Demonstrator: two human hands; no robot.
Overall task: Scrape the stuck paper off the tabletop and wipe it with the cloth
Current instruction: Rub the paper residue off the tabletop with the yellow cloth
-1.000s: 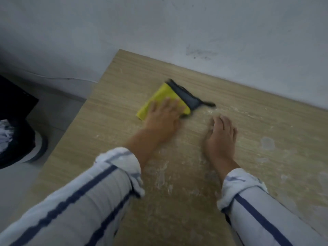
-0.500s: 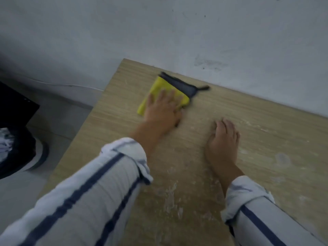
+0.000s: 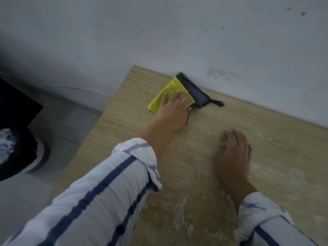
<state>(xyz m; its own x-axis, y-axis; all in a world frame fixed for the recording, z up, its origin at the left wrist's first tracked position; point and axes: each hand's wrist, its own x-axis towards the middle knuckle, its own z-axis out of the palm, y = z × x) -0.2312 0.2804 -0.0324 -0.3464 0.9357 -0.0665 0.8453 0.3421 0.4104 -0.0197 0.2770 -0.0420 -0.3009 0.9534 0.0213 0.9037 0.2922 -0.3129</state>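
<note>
Nearest the person, along the front of the wooden counter (image 3: 284, 142), whitish smears of stuck paper residue (image 3: 179, 210) streak the surface between two striped sleeves. Further in, the right hand (image 3: 234, 150) lies palm down on the wood, its grip loose and holding nothing. Beyond it the left hand (image 3: 173, 110) presses flat, fingers spread, on a yellow cloth (image 3: 165, 96) with a dark edge, which sits at the counter's far side, touching the grey wall (image 3: 159, 41).
</note>
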